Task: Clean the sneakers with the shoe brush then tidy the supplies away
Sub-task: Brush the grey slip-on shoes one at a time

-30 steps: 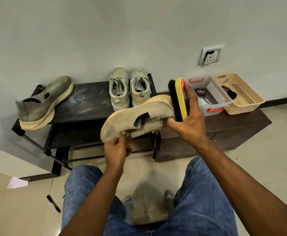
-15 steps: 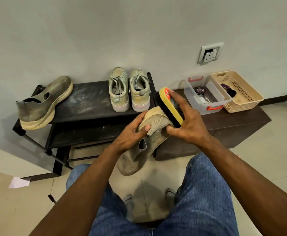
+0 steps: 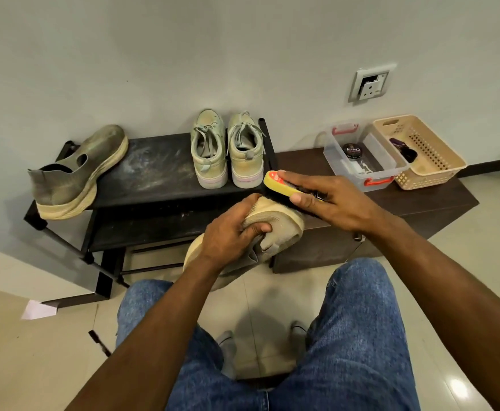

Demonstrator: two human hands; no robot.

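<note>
A seated person's left hand [image 3: 231, 232] gripped a beige knit sneaker [image 3: 281, 229] above the knees, fingers curled around its upper. The right hand [image 3: 328, 200] clasped a yellow-backed shoe brush [image 3: 281, 185], bristles pressed to the sneaker's toe, thumb along the brush's near edge and fingers stretched across its back.

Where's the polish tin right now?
In the head view, right of centre: the polish tin lies inside the clear plastic box on the low dark cabinet, beside the beige basket.
</note>
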